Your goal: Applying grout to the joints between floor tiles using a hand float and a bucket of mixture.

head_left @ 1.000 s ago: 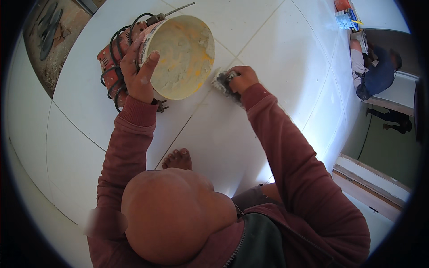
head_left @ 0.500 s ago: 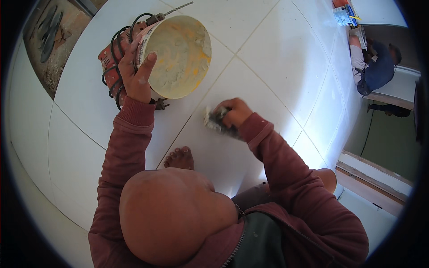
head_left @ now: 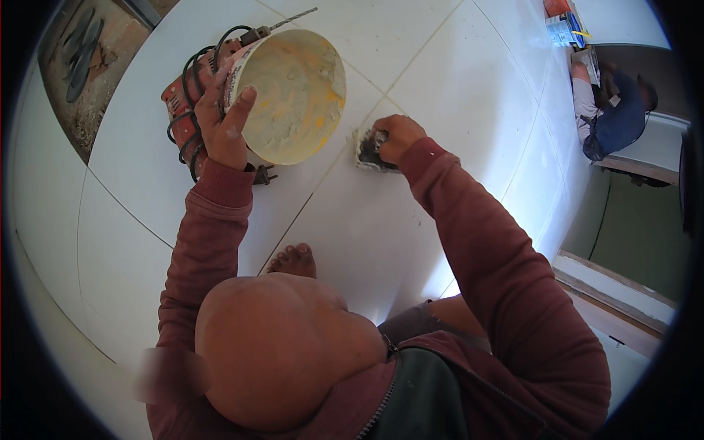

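My left hand point(head_left: 224, 125) grips the side of a pale bucket point(head_left: 286, 95) tilted toward me, its inside smeared with grey and yellow paste. Against it lies a red power drill point(head_left: 183, 95) with a long bit, black cable wound round it and plug showing. Right of the bucket, my right hand point(head_left: 397, 138) is closed on a dark hand tool point(head_left: 367, 152), caked with pale paste, at a joint in the white tiled floor point(head_left: 447, 103). Its exact kind is hard to make out. The joints nearer me look dark, those farther off pale.
My bare foot point(head_left: 292, 258) is below the bucket. Sandals point(head_left: 84, 59) lie on rough floor at top left. At right another person point(head_left: 616, 117) in dark blue crouches near a blue container point(head_left: 563, 29) and a red one point(head_left: 554, 9). Below them is a framed opening point(head_left: 631, 227).
My right hand with the tool came down toward me, then moved back up along the tiles. My left hand and the bucket barely moved. The dark figure in the lower right opening is mostly gone.
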Demonstrator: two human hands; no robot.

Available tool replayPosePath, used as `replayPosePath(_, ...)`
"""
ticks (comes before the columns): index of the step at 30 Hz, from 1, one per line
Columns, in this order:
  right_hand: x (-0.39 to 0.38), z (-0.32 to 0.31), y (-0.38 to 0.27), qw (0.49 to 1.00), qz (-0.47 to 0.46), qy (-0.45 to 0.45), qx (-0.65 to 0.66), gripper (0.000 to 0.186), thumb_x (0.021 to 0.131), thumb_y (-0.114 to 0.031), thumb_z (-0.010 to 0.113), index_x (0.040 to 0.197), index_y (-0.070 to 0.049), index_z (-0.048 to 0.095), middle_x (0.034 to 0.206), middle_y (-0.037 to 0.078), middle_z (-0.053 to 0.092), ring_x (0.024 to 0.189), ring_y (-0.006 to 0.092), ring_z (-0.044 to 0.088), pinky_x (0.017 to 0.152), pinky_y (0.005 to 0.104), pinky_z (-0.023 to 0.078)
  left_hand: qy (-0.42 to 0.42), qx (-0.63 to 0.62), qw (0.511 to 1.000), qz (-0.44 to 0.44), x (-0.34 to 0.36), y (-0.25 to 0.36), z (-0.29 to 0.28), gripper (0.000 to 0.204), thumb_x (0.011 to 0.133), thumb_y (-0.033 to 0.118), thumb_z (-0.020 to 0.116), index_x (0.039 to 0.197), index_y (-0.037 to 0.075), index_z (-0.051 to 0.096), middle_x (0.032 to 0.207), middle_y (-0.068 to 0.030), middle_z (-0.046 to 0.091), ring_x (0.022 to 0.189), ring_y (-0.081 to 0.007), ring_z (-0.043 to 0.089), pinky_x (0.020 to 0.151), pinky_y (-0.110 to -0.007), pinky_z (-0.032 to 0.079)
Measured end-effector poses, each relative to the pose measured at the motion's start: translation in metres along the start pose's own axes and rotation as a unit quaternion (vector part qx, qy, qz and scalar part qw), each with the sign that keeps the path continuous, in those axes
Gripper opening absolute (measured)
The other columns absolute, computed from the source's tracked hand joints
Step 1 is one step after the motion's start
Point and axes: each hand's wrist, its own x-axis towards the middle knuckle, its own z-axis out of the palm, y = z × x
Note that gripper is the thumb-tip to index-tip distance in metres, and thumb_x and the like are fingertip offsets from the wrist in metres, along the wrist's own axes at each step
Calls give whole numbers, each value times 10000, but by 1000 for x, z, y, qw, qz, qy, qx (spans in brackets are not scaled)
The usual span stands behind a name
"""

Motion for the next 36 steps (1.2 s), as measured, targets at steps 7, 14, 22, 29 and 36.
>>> replayPosePath(7,21,-13,21,970,85,16,227,337,532,-34,536,838,-61,673,662,141,618,616,257,600,611,330,487,-13,-24,1000,8,2,-2,3,438,796,138,629,1170,-52,502,1136,-107,555,1038,-180,507,933,-286,366)
replayPosePath(14,-28,39,-18,995,-69,-65,36,331,571,-59,513,849,-130,678,765,149,633,754,338,591,705,374,481,-20,-9,1000,-9,6,3,0,428,801,134,621,1176,-36,505,1161,-107,541,1067,-180,491,947,-294,354)
replayPosePath(22,-55,61,-28,963,-222,-74,136,291,553,-99,570,824,-98,675,777,135,630,823,265,605,705,385,483,-15,-41,999,-31,0,1,-1,436,809,139,614,1191,-32,491,1185,-110,525,1087,-189,482,954,-297,350)
replayPosePath(29,-67,65,-77,964,-159,-186,-107,203,620,-144,580,806,-89,640,943,79,607,983,255,539,768,405,440,-37,-16,999,11,3,4,-2,466,809,160,621,1205,-37,475,1194,-114,519,1096,-192,476,962,-303,347)
replayPosePath(36,-69,69,-74,972,-166,-142,-86,230,631,-146,581,847,-85,634,956,94,589,989,260,525,768,411,431,-34,18,999,-4,0,0,-2,499,808,160,621,1231,-38,448,1200,-117,514,1099,-196,472,964,-306,345)
